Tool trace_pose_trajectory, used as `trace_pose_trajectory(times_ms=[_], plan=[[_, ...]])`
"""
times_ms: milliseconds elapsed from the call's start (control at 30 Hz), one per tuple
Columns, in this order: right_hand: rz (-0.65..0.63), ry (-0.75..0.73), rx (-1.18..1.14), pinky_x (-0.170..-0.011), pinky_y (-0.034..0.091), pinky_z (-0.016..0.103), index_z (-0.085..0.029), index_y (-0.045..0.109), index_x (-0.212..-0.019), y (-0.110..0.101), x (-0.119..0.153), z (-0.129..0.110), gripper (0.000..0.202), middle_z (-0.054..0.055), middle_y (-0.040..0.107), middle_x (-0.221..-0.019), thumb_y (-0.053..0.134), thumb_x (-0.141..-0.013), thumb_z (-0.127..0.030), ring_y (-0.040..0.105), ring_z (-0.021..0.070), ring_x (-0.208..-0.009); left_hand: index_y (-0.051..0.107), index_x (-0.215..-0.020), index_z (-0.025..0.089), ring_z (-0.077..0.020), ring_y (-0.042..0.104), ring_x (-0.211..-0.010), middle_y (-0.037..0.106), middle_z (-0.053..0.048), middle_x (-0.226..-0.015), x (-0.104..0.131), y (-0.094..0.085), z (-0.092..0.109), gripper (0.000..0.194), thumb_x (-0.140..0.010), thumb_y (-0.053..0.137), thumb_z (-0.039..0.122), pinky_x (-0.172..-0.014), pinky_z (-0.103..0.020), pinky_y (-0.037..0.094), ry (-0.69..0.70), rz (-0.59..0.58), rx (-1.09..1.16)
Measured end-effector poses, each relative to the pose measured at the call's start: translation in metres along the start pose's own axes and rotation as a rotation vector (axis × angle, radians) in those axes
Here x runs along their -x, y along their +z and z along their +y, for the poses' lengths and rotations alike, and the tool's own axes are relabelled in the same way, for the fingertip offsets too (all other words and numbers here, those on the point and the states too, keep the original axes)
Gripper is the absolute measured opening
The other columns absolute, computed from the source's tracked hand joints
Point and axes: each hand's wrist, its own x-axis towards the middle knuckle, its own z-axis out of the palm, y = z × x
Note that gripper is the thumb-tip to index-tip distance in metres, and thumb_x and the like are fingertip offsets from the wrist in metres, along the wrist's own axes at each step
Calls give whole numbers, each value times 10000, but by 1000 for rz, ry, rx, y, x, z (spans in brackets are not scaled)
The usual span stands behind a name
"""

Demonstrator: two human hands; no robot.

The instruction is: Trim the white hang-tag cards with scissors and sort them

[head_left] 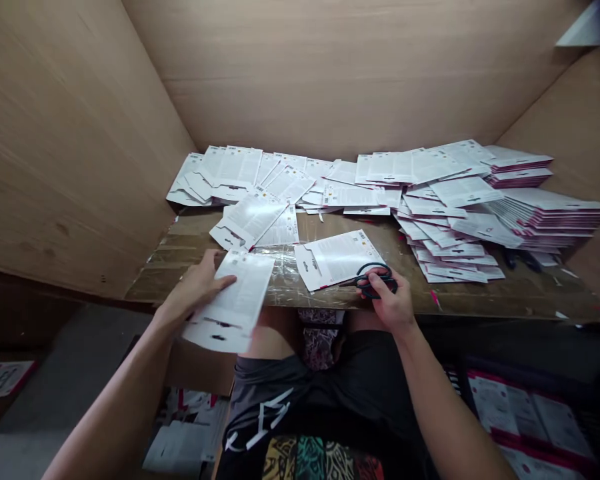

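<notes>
My left hand grips a flat white printed packet by its left side, thumb on top, over the table's front edge. A hang-hole slot shows near the packet's lower end. In my right hand is a pair of dark-handled scissors, fingers around the handle loops and blades pointing left. Under the blades lies another white packet, flat on the table, with a pink-red edge. Just beyond my left hand, a few more packets overlap one another.
Many white packets lie along the back wall, with taller stacks at the right. A dark-handled tool sits beside them. High board walls enclose the brown table. Below stand a box of packets and a crate.
</notes>
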Motion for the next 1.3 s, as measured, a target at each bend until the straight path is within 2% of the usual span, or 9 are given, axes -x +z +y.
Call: trace_pose_trajectory(times_ms=[133, 233, 300, 433, 600, 867, 1100, 1200, 1300], plan=[[-35, 39, -74, -562, 623, 308, -236, 687, -926, 1, 9, -10, 397, -2, 764, -767, 935, -790, -515, 747, 189, -637, 474, -1546, 225, -286, 751, -955, 779, -86, -1123, 22, 29, 41, 636, -977, 603, 476, -891, -432, 600, 140, 129, 269], [-130, 79, -62, -615, 660, 344, -243, 721, -941, 12, 21, -17, 361, 11, 790, -811, 943, -796, -488, 764, 198, -663, 634, -1437, 201, -383, 684, -1196, 709, -185, -1319, 27, 54, 67, 501, -999, 607, 443, -1035, -550, 555, 154, 346, 64], [-206, 105, 1, -661, 689, 379, -242, 757, -958, 23, 29, -19, 352, 28, 805, -848, 938, -803, -500, 785, 220, -694, 667, -1443, 202, -425, 551, -1416, 600, -212, -1507, 27, 68, 76, 474, -1016, 590, 390, -1161, -606, 472, 268, 394, -77], [-340, 135, 135, -770, 717, 434, -227, 817, -1005, 44, 38, -12, 376, 58, 828, -916, 907, -828, -546, 814, 262, -762, 608, -1538, 266, -364, 361, -1615, 487, -116, -1689, 27, 86, 80, 494, -1082, 494, 421, -1288, -574, 362, 541, 203, -163], [-411, 52, 287, -755, 709, 413, -220, 835, -989, 47, 37, 0, 346, 64, 832, -893, 874, -863, -540, 821, 281, -785, 509, -1616, 201, -435, 267, -1651, 416, -154, -1741, 34, 91, 82, 745, -1039, 533, 670, -1291, -611, 332, 502, 145, -216], [-412, 75, 291, -769, 718, 413, -221, 830, -988, 39, 35, 1, 320, 65, 840, -919, 861, -885, -522, 822, 272, -787, 521, -1609, 202, -440, 258, -1655, 410, -155, -1744, 35, 94, 85, 745, -1027, 559, 665, -1283, -603, 335, 487, 164, -222], [-514, 272, 91, -763, 736, 430, -201, 806, -919, 40, 30, -3, 351, 53, 819, -905, 933, -809, -509, 815, 250, -811, 556, -1573, 210, -439, 296, -1635, 436, -153, -1728, 32, 97, 86, 702, -1018, 593, 638, -1286, -609, 329, 491, 195, -219], [-416, 271, -14, -757, 732, 422, -202, 797, -995, 52, 26, -4, 403, 50, 814, -905, 934, -810, -532, 814, 236, -796, 603, -1523, 200, -444, 337, -1605, 481, -168, -1689, 33, 98, 89, 638, -1017, 627, 588, -1267, -622, 351, 504, 227, -189], [-312, 165, -75, -854, 723, 427, -240, 784, -1093, 74, 19, 2, 451, 47, 796, -1076, 883, -844, -603, 810, 235, -945, 740, -1315, 204, -351, 558, -1397, 664, -152, -1467, 38, 98, 95, 364, -1085, 548, 412, -1167, -529, 477, 650, 193, -54]])
